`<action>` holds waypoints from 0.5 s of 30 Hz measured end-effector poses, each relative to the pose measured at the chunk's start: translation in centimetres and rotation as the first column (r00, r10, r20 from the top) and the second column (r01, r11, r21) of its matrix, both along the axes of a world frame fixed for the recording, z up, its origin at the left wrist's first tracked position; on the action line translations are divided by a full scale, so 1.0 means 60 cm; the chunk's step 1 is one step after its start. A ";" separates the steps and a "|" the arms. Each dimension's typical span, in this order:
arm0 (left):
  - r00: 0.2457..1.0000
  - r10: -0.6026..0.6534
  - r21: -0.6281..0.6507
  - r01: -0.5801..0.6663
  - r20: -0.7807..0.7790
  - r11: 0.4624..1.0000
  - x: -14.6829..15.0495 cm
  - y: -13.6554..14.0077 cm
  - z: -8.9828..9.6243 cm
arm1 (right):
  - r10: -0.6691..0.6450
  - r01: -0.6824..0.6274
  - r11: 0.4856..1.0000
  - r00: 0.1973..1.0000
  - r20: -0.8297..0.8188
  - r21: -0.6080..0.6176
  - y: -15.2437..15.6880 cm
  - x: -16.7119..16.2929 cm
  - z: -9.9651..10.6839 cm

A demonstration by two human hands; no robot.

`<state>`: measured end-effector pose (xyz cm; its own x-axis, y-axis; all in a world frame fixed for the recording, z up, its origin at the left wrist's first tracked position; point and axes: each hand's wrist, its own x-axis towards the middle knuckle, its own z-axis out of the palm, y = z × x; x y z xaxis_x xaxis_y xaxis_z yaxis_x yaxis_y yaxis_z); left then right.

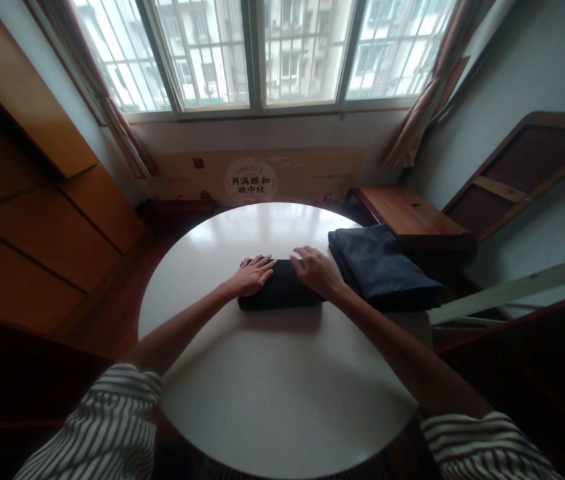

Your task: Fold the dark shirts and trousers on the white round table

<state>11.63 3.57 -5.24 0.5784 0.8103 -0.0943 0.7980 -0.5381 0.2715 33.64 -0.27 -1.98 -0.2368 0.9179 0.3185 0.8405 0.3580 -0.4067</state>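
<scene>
A black folded cloth bundle, perhaps a garment, lies on the round white table. Flat on its left end rests my left hand, fingers spread. My right hand is over the bundle's right end, its fingers apart and slightly blurred; whether it touches the cloth I cannot tell. Neither hand grips anything. To the right of that hand, a stack of dark blue folded cloth sits at the table's right edge, partly hidden by my right forearm.
Behind the table on the right stands a brown wooden desk. A wood-framed panel leans by the right wall. Wooden cabinets line the left side. A printed banner hangs below the barred window, with curtains at both sides.
</scene>
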 end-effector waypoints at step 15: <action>0.956 0.270 -0.059 -0.265 0.114 0.962 -0.046 0.079 0.010 | 0.035 0.058 0.882 0.981 0.189 -0.467 0.056 0.058 -0.006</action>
